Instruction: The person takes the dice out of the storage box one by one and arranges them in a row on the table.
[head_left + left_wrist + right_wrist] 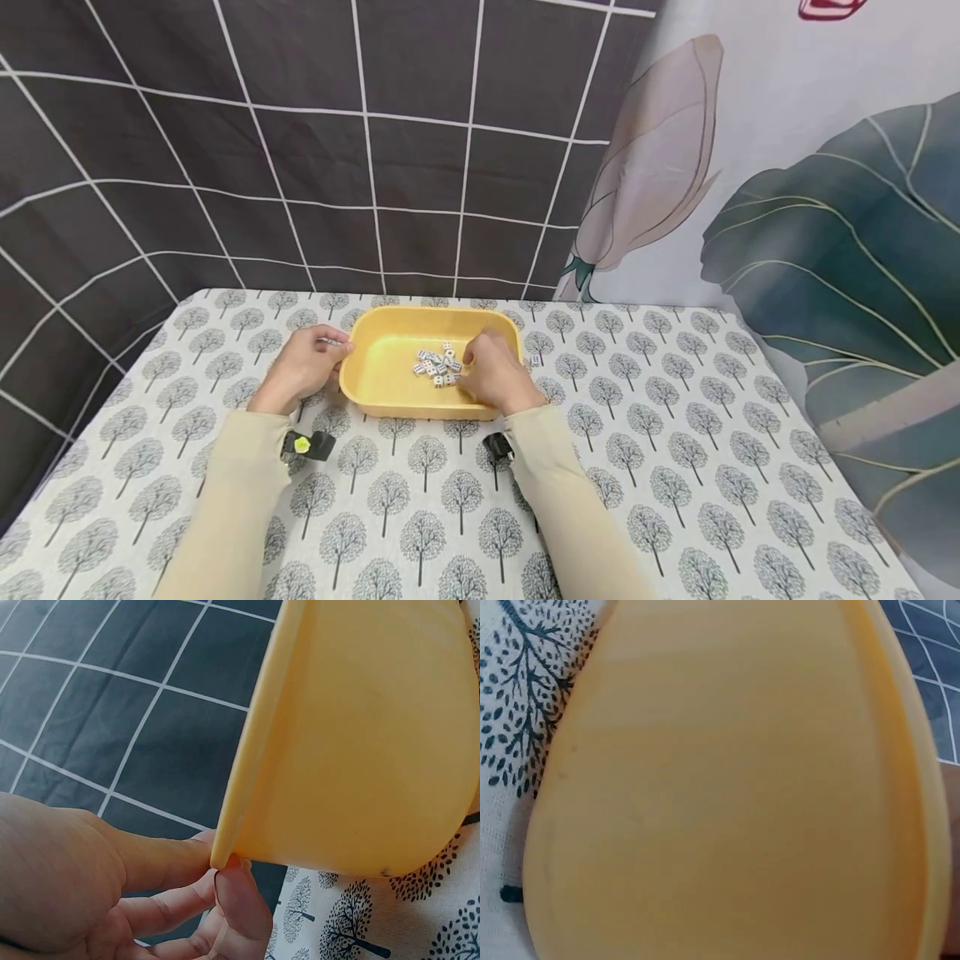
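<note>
A yellow plastic basin (390, 402) stands on the cloth, with a pile of small white dice (437, 363) on its floor, right of centre. My left hand (307, 367) is at the basin's left end; in the left wrist view its thumb and fingers pinch the rim (238, 772). Over the right end, my right hand (495, 371) reaches down inside, fingers bent beside the dice. Its fingertips are hidden, so I cannot tell whether they hold a die. In the right wrist view the basin's outer wall (727, 795) fills most of the picture, hiding nearly all of that hand.
A tree-print cloth (420, 500) covers the table. Just outside the basin's right end lies a lone small die (535, 361). Behind the table hangs a dark curtain (300, 150) with white grid lines, and at the right a flower-print curtain (787, 250).
</note>
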